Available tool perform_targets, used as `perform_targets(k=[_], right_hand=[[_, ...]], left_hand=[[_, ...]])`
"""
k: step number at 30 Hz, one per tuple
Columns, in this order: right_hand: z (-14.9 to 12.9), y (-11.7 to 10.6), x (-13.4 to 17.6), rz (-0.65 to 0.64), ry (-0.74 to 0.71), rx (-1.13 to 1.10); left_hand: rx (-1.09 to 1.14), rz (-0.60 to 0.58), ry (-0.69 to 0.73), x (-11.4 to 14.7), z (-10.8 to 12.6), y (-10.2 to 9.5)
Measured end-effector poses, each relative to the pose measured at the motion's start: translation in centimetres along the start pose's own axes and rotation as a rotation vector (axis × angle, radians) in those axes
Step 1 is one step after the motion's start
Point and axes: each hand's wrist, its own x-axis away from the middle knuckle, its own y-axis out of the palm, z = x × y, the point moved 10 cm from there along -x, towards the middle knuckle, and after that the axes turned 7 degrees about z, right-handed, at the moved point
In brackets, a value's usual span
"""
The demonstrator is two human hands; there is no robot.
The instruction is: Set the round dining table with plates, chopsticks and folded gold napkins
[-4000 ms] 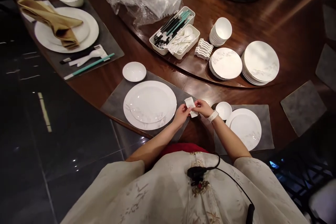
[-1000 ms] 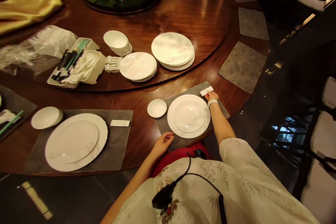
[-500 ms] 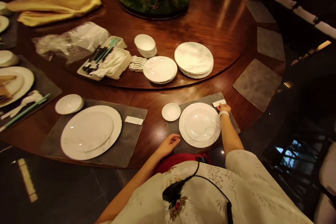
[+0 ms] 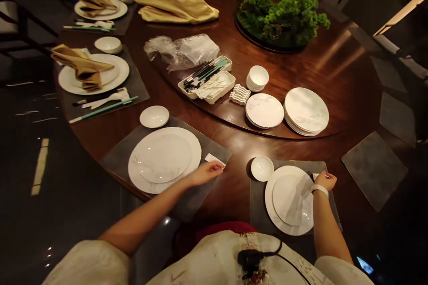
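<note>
My left hand (image 4: 207,173) reaches over the left placemat (image 4: 117,153), its fingers drawn together at the near end of a white chopstick rest (image 4: 214,159). That rest lies right of a small plate (image 4: 165,158) stacked on a larger plate (image 4: 137,173). My right hand (image 4: 327,181), with a white band at the wrist, is closed at another white chopstick rest (image 4: 314,177), mostly hidden by the fingers. Beside that wrist, on the right placemat (image 4: 257,205), another small plate (image 4: 290,198) sits on a large plate (image 4: 270,200). A white bowl (image 4: 262,168) stands at its upper left.
On the turntable are stacked large plates (image 4: 306,110), small plates (image 4: 265,110), bowls (image 4: 257,77), wavy white rests (image 4: 240,94), a cutlery tray (image 4: 187,92), plastic wrapping (image 4: 197,49), yellow cloth (image 4: 180,9) and a green centrepiece (image 4: 281,13). Folded napkins (image 4: 88,69) top the left settings.
My view has turned left. My left hand has moved from beside the right placemat to the left setting's chopstick rest. My right hand has stayed at the right setting's rest.
</note>
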Motion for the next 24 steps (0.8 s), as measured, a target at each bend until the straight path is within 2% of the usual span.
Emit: perform_targets(k=[2,4,6,8,11,15,19,24], right_hand=[[-3.2,1.4,2.0,0.054,-0.014,-0.055],[-7.0,3.8,4.9,-0.015,-0.026,-0.164],[-10.5,6.5,8.3,-0.164,0.004,-0.291],[-13.3,8.1,11.7,-0.290,0.043,-0.393],[-15.8,8.3,15.3,-0.401,0.081,-0.475],[-15.3,6.9,17.7,-0.485,0.203,-0.489],[-13.2,5.0,18.9,-0.487,0.349,-0.465],[-12.3,3.5,20.3,-0.478,0.445,-0.460]], left_hand=[[-0.114,0.187,0.114,-3.1,2.9,-7.9],[-0.286,0.399,0.212,-6.1,6.5,-14.8],[-0.448,0.597,0.252,-9.0,9.9,-19.8],[-0.598,0.727,0.254,-11.6,12.5,-22.3],[-0.875,0.750,0.242,-14.9,14.8,-22.5],[-1.159,0.621,0.263,-17.2,15.0,-20.7],[-1.228,0.483,0.325,-17.5,14.9,-19.2],[-1.212,0.452,0.302,-17.6,16.0,-19.1]])
